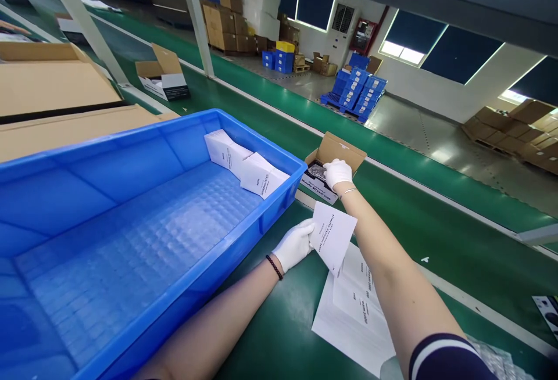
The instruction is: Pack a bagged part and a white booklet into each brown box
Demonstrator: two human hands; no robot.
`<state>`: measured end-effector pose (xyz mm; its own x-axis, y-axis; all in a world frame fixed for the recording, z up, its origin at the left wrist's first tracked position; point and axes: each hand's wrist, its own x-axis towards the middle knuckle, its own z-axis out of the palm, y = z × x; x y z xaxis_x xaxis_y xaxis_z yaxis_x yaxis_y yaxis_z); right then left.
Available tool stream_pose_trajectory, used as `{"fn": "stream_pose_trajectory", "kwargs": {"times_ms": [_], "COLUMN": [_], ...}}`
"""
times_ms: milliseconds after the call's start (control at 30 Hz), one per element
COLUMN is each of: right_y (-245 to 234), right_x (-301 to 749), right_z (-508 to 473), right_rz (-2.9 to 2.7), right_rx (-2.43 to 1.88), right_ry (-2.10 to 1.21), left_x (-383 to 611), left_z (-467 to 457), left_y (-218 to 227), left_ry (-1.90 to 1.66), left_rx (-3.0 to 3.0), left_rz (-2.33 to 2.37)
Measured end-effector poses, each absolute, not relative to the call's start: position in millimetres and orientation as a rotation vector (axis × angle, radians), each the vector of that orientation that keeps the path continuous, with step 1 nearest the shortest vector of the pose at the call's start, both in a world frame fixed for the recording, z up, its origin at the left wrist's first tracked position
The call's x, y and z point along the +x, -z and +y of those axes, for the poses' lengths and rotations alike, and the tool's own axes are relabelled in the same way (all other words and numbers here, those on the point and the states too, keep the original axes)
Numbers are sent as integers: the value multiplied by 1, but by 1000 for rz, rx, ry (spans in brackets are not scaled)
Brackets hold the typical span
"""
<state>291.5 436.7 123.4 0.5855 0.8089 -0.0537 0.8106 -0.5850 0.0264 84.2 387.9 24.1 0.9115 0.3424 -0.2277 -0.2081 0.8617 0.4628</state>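
My left hand (294, 246), in a white glove, pinches the edge of a white printed booklet (333, 232) and holds it above the green work surface. My right hand (338, 172), also gloved, reaches into a small open carton (317, 188) marked "Minute Stream 1000". Its fingers are bent together over the contents, and whatever lies between them is hidden. Inside the carton a clear-wrapped item (317, 171) shows beside the fingertips. Under the held booklet, more printed white sheets (357, 316) lie on the surface, partly covered by my right forearm.
A large blue bin (257, 223) stands at my left, with stacks of white booklets (264, 176) in its far corner. Another open carton (163, 81) sits on the green conveyor (414, 217) farther off. Clear plastic wrap (494, 359) lies at lower right. Brown cardboard (56, 92) is behind the bin.
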Motion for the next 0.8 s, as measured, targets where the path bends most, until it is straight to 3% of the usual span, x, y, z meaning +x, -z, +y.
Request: {"fn": "stream_pose_trajectory", "kwargs": {"times_ms": [267,400,567,800], "right_y": [-141,-155,-119,-115], "right_x": [306,268,194,249], "right_z": [390,339,286,301], "right_rz": [1509,1756,2058,1661], "right_rx": [2670,2649,2112,2611], "right_ry": [307,65,-185,-483], "left_x": [93,92,91,83], "left_z": [389,390,388,387], "left_y": [-20,-21,-21,-31], "left_ry": [-580,-594,-564,-485], "left_rx": [614,687,612,580], "left_rz": [431,519,472,452]}}
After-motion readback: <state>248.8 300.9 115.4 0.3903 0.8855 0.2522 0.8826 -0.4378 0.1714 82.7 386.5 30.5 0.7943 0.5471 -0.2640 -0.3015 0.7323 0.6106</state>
